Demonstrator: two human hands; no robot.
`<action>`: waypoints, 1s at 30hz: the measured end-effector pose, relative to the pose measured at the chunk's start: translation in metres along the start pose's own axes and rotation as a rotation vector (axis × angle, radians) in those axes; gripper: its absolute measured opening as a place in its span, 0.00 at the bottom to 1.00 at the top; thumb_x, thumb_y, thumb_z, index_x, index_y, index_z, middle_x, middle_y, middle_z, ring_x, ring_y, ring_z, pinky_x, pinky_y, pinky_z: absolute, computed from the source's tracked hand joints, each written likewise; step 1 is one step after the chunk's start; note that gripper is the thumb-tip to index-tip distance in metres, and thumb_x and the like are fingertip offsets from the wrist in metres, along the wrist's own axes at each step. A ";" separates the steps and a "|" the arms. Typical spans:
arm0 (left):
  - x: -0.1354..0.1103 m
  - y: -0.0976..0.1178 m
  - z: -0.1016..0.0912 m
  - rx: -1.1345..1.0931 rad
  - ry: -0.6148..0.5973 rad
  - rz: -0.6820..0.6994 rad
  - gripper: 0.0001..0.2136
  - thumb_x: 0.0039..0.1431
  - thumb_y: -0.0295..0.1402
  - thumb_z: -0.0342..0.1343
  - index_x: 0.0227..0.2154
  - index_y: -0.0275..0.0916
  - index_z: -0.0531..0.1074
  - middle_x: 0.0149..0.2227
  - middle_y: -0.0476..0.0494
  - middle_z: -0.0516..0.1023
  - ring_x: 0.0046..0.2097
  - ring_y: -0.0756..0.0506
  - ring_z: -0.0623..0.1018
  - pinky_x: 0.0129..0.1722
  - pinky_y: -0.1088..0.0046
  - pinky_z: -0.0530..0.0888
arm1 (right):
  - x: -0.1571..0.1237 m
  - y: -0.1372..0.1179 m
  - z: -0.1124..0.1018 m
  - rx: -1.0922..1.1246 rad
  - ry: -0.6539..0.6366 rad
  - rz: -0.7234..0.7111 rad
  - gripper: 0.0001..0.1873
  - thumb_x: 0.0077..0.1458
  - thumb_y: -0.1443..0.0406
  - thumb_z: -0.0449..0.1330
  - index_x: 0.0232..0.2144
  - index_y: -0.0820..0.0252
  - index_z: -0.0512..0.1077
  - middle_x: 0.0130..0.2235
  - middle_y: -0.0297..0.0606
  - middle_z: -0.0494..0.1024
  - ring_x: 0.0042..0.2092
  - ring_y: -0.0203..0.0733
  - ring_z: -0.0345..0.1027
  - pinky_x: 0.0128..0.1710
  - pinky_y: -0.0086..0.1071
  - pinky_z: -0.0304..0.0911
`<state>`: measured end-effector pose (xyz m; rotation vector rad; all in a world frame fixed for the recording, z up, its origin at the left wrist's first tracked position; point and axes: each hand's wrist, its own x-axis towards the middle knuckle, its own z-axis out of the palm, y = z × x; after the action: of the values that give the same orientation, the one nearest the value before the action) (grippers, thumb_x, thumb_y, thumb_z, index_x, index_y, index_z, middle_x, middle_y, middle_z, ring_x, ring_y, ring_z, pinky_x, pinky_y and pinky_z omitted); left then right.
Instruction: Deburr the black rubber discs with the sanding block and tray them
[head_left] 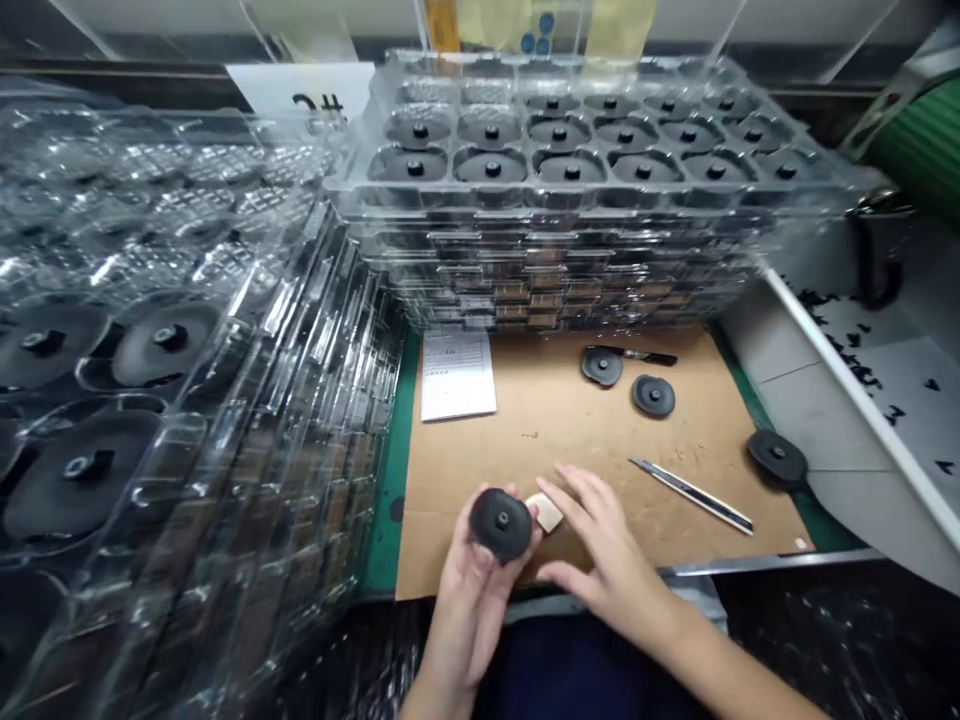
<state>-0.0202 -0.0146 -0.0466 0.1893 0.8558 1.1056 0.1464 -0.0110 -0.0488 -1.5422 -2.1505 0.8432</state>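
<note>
Left hand (466,610) holds black disc (501,523), right hand (604,545) open

bench: green mat (388,470) | rear: clear acrylic panels (720,30) | right: white-edged tray (855,390), probably metal

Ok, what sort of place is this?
Probably a factory workbench for finishing or inspecting small parts: stacked clear plastic trays of identical black round parts, one held in the left hand, a utility knife on a cardboard mat, and black trimmings alongside.

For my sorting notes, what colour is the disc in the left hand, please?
The disc is black, best in the head view.
</note>
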 end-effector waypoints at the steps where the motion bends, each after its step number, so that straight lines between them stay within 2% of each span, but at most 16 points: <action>1: 0.003 0.004 -0.002 -0.040 0.013 0.017 0.24 0.55 0.39 0.57 0.54 0.49 0.60 0.58 0.38 0.65 0.56 0.34 0.69 0.57 0.50 0.61 | 0.003 0.006 0.004 -0.038 0.013 0.029 0.35 0.52 0.58 0.61 0.60 0.49 0.55 0.62 0.44 0.54 0.59 0.58 0.50 0.54 0.56 0.54; 3: 0.011 0.007 -0.005 -0.098 0.038 0.046 0.24 0.54 0.38 0.58 0.54 0.51 0.59 0.57 0.39 0.66 0.56 0.34 0.69 0.58 0.50 0.60 | 0.008 0.016 0.016 -0.074 0.025 0.071 0.26 0.54 0.64 0.58 0.56 0.47 0.63 0.59 0.45 0.60 0.54 0.57 0.57 0.51 0.56 0.57; 6: 0.023 0.005 -0.010 -0.146 0.053 0.068 0.25 0.52 0.37 0.60 0.53 0.50 0.60 0.57 0.38 0.67 0.56 0.34 0.69 0.58 0.52 0.60 | 0.015 0.026 0.026 -0.009 0.028 0.110 0.21 0.57 0.68 0.51 0.53 0.55 0.67 0.52 0.51 0.65 0.48 0.52 0.63 0.47 0.49 0.62; 8: 0.029 0.002 -0.012 -0.150 0.053 0.078 0.25 0.52 0.38 0.60 0.53 0.49 0.60 0.56 0.37 0.67 0.56 0.35 0.69 0.58 0.54 0.61 | 0.022 0.028 0.022 0.064 0.013 0.133 0.18 0.59 0.67 0.50 0.51 0.59 0.68 0.46 0.49 0.69 0.43 0.46 0.67 0.43 0.42 0.66; 11: 0.036 -0.003 -0.013 -0.135 0.058 0.096 0.24 0.51 0.36 0.61 0.50 0.48 0.62 0.55 0.37 0.69 0.56 0.36 0.70 0.58 0.56 0.62 | 0.040 0.026 0.008 0.186 -0.005 0.181 0.14 0.60 0.64 0.50 0.46 0.61 0.67 0.38 0.41 0.74 0.36 0.39 0.70 0.36 0.31 0.68; 14: 0.041 -0.007 -0.014 -0.101 0.096 0.124 0.23 0.50 0.30 0.62 0.49 0.46 0.64 0.55 0.38 0.70 0.57 0.39 0.68 0.56 0.62 0.65 | 0.060 0.017 0.001 0.268 -0.003 0.227 0.11 0.61 0.63 0.50 0.42 0.60 0.67 0.35 0.36 0.76 0.32 0.36 0.70 0.30 0.27 0.66; 17: 0.043 -0.010 -0.014 -0.082 0.137 0.133 0.21 0.52 0.27 0.60 0.49 0.45 0.64 0.54 0.38 0.70 0.58 0.42 0.68 0.55 0.67 0.66 | 0.070 0.002 0.003 0.304 0.005 0.221 0.09 0.60 0.64 0.51 0.40 0.59 0.69 0.37 0.37 0.76 0.34 0.36 0.70 0.33 0.27 0.65; 20: 0.044 -0.010 -0.013 -0.086 0.143 0.104 0.21 0.52 0.28 0.60 0.49 0.46 0.64 0.54 0.39 0.70 0.56 0.41 0.70 0.54 0.64 0.67 | 0.071 -0.005 0.005 0.349 -0.072 0.169 0.07 0.58 0.65 0.54 0.37 0.56 0.71 0.33 0.32 0.77 0.31 0.33 0.69 0.30 0.25 0.63; 22: 0.044 -0.010 -0.013 -0.066 0.163 0.108 0.21 0.52 0.27 0.61 0.49 0.46 0.64 0.54 0.39 0.70 0.57 0.42 0.69 0.54 0.66 0.67 | 0.070 -0.006 0.004 0.343 -0.067 0.183 0.07 0.58 0.66 0.54 0.36 0.56 0.72 0.33 0.32 0.77 0.30 0.33 0.69 0.30 0.25 0.62; 24: 0.044 -0.010 -0.013 -0.051 0.181 0.118 0.21 0.51 0.28 0.61 0.49 0.46 0.64 0.54 0.39 0.70 0.57 0.42 0.69 0.54 0.68 0.67 | 0.070 -0.005 0.002 0.320 -0.033 0.192 0.08 0.58 0.67 0.53 0.36 0.58 0.72 0.36 0.34 0.78 0.35 0.35 0.70 0.34 0.27 0.63; 26: 0.044 -0.010 -0.012 -0.056 0.171 0.096 0.21 0.52 0.29 0.60 0.49 0.48 0.64 0.55 0.39 0.70 0.56 0.41 0.70 0.53 0.65 0.68 | 0.070 -0.005 0.000 0.352 -0.070 0.154 0.08 0.58 0.68 0.53 0.38 0.57 0.72 0.36 0.33 0.78 0.37 0.36 0.71 0.37 0.27 0.63; 28: 0.045 -0.010 -0.012 -0.059 0.155 0.088 0.21 0.53 0.29 0.60 0.49 0.48 0.63 0.55 0.39 0.69 0.56 0.40 0.70 0.53 0.63 0.68 | 0.072 -0.005 -0.002 0.380 -0.110 0.134 0.08 0.57 0.68 0.54 0.37 0.56 0.72 0.35 0.31 0.78 0.36 0.34 0.71 0.35 0.25 0.63; 30: 0.044 -0.010 -0.013 -0.044 0.157 0.116 0.21 0.52 0.29 0.60 0.49 0.47 0.64 0.54 0.39 0.70 0.57 0.41 0.68 0.55 0.65 0.67 | 0.073 -0.006 -0.002 0.360 -0.092 0.174 0.07 0.57 0.68 0.55 0.36 0.56 0.73 0.34 0.31 0.78 0.35 0.34 0.71 0.34 0.25 0.63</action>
<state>-0.0143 0.0146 -0.0832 0.1178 0.9688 1.2594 0.1191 0.0568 -0.0469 -1.5382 -1.8115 1.3013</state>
